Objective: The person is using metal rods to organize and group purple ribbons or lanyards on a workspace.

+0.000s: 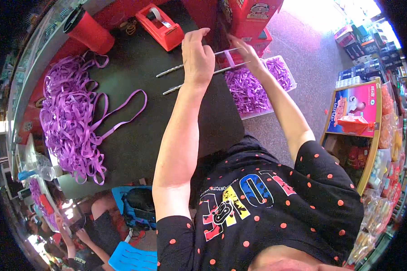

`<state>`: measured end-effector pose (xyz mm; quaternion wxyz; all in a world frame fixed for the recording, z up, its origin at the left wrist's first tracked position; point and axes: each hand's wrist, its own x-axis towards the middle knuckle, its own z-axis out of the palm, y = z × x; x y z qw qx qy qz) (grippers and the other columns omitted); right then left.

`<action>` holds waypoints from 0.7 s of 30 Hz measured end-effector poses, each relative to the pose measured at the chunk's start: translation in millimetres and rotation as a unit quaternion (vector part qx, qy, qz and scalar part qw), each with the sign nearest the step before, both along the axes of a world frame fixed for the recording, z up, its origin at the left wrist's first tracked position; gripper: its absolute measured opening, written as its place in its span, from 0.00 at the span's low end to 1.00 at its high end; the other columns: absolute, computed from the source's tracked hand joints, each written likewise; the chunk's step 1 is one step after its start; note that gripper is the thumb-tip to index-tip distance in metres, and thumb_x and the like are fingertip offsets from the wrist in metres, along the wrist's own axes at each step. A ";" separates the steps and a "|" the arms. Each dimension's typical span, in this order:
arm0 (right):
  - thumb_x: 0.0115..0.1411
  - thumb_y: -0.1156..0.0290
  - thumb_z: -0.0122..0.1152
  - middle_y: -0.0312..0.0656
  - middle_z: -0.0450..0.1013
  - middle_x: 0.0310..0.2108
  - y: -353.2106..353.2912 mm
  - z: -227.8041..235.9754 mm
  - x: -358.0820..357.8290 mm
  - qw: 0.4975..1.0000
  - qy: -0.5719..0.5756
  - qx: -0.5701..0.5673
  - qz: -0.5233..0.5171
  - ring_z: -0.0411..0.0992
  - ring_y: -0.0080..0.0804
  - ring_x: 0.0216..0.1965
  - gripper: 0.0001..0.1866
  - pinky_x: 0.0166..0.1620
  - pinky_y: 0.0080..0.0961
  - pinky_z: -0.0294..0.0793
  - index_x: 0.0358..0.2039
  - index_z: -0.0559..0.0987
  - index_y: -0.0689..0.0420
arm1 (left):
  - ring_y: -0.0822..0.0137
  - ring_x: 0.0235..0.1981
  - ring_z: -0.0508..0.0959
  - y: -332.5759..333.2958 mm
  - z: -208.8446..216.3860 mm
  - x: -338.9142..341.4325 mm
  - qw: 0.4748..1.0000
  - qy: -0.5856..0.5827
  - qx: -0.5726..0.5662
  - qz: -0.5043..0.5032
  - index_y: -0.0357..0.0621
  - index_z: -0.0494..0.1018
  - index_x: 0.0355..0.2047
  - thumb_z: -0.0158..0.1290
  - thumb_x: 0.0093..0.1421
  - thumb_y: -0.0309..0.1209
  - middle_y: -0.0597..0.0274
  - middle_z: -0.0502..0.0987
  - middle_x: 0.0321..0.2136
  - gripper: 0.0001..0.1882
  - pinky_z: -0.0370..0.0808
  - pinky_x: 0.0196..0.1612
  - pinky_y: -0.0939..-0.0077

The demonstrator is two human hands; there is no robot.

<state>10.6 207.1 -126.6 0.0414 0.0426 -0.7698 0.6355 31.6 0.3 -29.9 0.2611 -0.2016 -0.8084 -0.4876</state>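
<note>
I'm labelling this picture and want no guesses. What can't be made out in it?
Head view:
Middle of the two rods: covered by the left hand.
Whether that hand grips them: hidden by its back.
Part of the clear tray: behind the right forearm.
Part of the upper red box: cut by the top edge.

A shop, evidently: stacked boxes and bagged goods.
</note>
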 end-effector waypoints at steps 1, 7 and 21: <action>0.68 0.55 0.43 0.45 0.78 0.39 -16.7 7.9 24.2 1.000 -0.025 -0.014 -0.008 0.72 0.29 0.47 0.27 0.56 0.27 0.64 0.61 0.64 0.60 | 0.53 0.46 0.74 -8.6 -0.4 0.3 1.000 -0.002 0.004 0.014 0.39 0.74 0.42 0.44 0.49 0.16 0.51 0.75 0.41 0.19 0.69 0.53 0.63; 0.68 0.58 0.43 0.43 0.77 0.36 -42.1 35.2 116.2 0.995 0.028 -0.065 -0.077 0.73 0.28 0.43 0.19 0.51 0.26 0.67 0.46 0.73 0.61 | 0.66 0.39 0.77 -4.4 39.6 13.1 0.994 -0.018 0.107 -0.018 0.39 0.75 0.40 0.43 0.53 0.16 0.58 0.78 0.37 0.16 0.71 0.48 0.74; 0.66 0.61 0.47 0.43 0.75 0.35 -50.1 94.9 127.6 0.994 0.005 0.070 -0.078 0.74 0.30 0.40 0.16 0.47 0.27 0.69 0.41 0.73 0.63 | 0.60 0.47 0.72 23.6 35.9 125.2 0.663 -0.575 0.441 -0.188 0.39 0.63 0.52 0.41 0.67 0.36 0.53 0.73 0.43 0.18 0.67 0.53 0.61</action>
